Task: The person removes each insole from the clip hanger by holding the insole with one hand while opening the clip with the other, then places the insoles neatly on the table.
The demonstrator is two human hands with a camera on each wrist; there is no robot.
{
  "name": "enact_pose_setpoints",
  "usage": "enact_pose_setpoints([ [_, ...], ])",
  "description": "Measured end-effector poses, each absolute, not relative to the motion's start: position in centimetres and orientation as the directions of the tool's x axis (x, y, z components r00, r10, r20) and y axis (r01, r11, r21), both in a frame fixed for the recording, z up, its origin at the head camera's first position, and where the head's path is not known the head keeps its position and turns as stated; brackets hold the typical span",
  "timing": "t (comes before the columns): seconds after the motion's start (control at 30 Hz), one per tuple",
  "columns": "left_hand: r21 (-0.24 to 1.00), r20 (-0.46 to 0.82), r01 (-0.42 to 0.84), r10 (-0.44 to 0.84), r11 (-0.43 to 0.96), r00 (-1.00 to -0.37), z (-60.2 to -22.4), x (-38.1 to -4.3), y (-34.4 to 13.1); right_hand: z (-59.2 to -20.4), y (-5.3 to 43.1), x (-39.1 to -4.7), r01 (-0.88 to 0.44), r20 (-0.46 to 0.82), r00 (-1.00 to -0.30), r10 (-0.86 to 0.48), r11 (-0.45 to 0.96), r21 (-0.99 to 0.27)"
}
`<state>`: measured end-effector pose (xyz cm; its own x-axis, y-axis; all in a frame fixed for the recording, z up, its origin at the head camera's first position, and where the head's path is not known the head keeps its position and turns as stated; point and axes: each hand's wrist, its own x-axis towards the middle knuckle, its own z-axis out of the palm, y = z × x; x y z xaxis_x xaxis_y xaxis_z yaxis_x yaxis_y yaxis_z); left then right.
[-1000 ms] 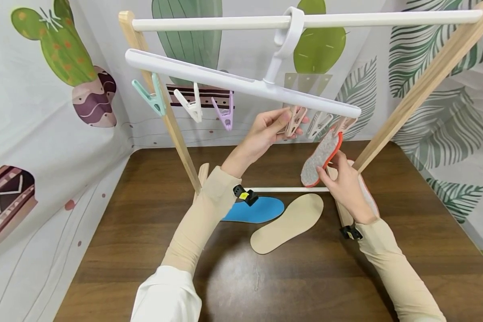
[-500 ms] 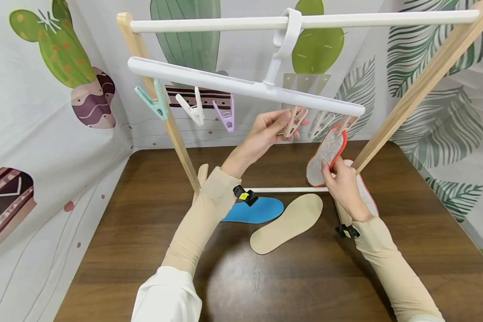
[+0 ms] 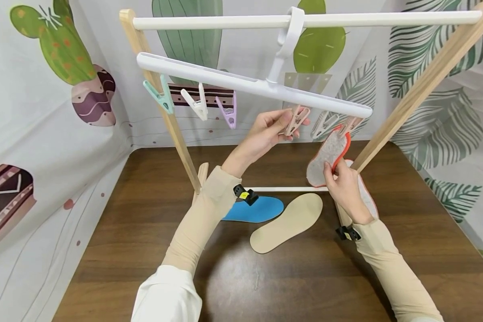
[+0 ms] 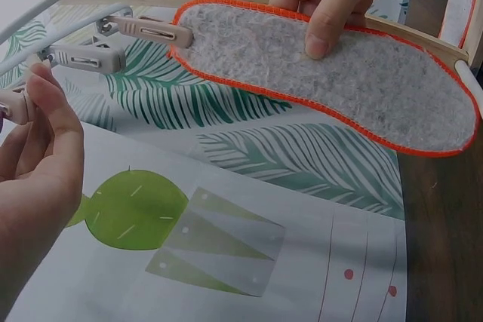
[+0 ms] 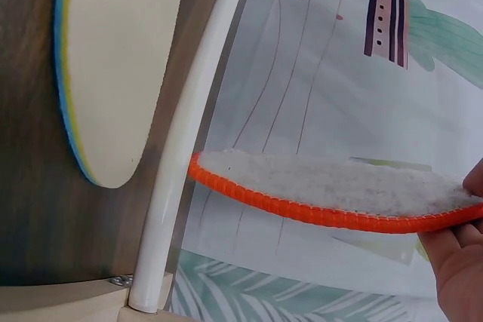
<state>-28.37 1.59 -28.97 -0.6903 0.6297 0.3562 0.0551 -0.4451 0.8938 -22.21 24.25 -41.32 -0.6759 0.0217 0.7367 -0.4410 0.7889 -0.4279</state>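
Note:
A grey felt insole (image 3: 321,158) with an orange stitched edge hangs from a pinkish clip (image 3: 351,125) at the right end of a white hanger (image 3: 209,75). My right hand (image 3: 348,190) pinches the insole along its side, thumb on the felt face, as the left wrist view also shows. My left hand (image 3: 261,129) pinches another pinkish clip (image 3: 299,119) on the hanger, its fingers partly hidden behind the clip. Between these two clips hangs a pale grey clip (image 3: 324,124). Purple (image 3: 228,111), white (image 3: 197,103) and teal (image 3: 163,95) clips hang farther left.
The hanger hooks over the white top rod (image 3: 225,23) of a wooden rack (image 3: 175,141). On the brown table (image 3: 233,277) lie a blue insole (image 3: 261,209) and a beige one (image 3: 287,223). Another felt insole (image 3: 366,194) lies beside the rack's right leg.
The hanger has shifted a little to the right with its clips. The clipped felt insole and my right hand have moved slightly right too, while my left hand stays almost still.

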Motion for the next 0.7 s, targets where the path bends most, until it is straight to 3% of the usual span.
enact_pose_setpoints([
  [0.33,0.907,0.327,0.051,0.623,-0.419,-0.711,-29.6,-28.6,1.7,-41.0,24.3,-21.8,-0.44,0.75,-0.66,0.033,0.792,-0.423],
  [0.7,0.906,0.253,-0.054,0.639,-0.42,-0.727,-30.7,-28.9,2.1,-41.0,24.2,-21.3,-0.435,0.732,-0.68,0.041,0.781,-0.448],
])
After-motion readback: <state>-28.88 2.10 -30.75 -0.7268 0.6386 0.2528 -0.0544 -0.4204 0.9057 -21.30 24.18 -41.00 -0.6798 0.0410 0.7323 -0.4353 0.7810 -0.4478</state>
